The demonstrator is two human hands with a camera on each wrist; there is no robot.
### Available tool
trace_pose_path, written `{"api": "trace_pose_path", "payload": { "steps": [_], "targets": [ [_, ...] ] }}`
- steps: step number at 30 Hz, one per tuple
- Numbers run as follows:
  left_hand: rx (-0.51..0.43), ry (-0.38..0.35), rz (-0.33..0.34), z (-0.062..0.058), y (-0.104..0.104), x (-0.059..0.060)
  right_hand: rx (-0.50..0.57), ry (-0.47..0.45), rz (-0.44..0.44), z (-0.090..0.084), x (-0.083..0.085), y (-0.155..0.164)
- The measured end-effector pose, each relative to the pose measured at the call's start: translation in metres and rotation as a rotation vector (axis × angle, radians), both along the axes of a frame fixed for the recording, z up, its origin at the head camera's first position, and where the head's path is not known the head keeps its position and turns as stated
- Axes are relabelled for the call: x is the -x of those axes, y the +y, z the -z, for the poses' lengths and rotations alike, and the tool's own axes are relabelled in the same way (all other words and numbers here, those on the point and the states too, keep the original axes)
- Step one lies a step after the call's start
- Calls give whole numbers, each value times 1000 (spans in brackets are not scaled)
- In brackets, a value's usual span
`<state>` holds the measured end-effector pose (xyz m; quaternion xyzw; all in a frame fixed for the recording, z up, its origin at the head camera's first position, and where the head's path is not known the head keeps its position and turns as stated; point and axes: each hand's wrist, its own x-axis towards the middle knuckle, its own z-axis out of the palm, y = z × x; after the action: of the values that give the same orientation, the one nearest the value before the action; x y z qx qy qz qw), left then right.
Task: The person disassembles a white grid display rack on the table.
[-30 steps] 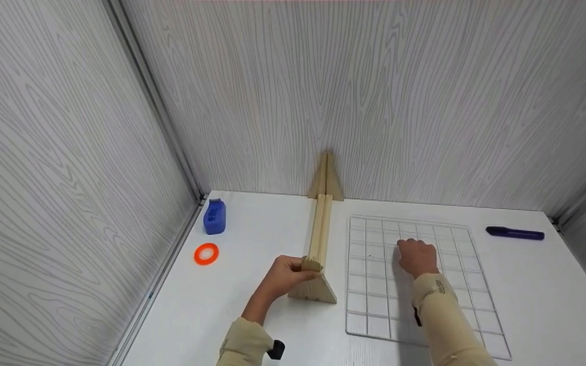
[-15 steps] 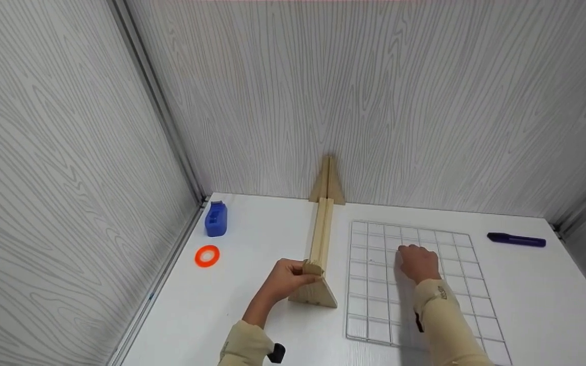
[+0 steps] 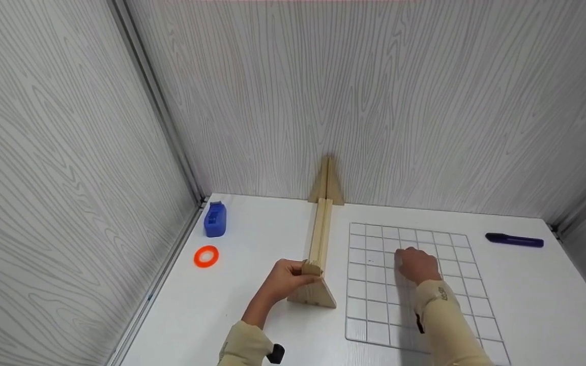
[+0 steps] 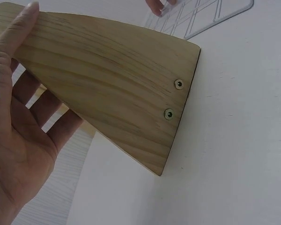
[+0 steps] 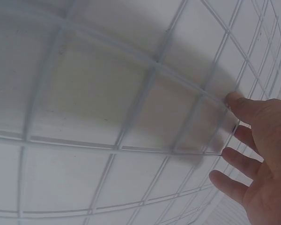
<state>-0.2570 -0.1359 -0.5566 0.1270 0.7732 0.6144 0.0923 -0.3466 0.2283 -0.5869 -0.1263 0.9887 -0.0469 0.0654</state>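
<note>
Head view shows a white tabletop (image 3: 252,310) boxed in by grey wood-grain walls. Running from the back edge toward the person is a pale wooden stand (image 3: 320,239) — a long double rail fixed at each end to an upright triangular plate, the far plate against the back wall. The left hand (image 3: 285,280) grips the near end, fingers curled over the top of the rail above the near triangle. From the left wrist, that plate shows light pine grain and two small metal screw heads near its lower edge; the thumb lies along its upper edge while the fingers reach round behind.

Just right of the stand lies a white wire grid panel (image 3: 456,254) of square cells, flat on the tabletop toward the front right. The right hand (image 3: 417,265) rests on it near its middle; the right-wrist view shows the fingertips hooked lightly at the wires, the fingers otherwise loose and spread — not closed round anything.

Near the left edge sit a blue tape dispenser (image 3: 215,219) and an orange tape roll (image 3: 206,256); a dark purple marker (image 3: 514,240) lies by the back right corner.
</note>
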Motion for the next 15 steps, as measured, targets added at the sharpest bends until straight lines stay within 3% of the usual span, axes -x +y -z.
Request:
{"api": "trace_pose_path", "payload": {
  "steps": [6, 9, 13, 15],
  "targets": [
    [35, -17, 36, -4, 0, 2, 3, -31, 24, -3, -2, 3],
    [87, -2, 97, -8, -7, 7, 30, -61, 43, -10, -4, 2],
    [122, 6, 189, -24, -24, 19, 56, -78, 67, -26, -1, 2],
    [132, 9, 194, -37, -31, 28, 61, -72, 75, -36, 3, 4]
  ]
}}
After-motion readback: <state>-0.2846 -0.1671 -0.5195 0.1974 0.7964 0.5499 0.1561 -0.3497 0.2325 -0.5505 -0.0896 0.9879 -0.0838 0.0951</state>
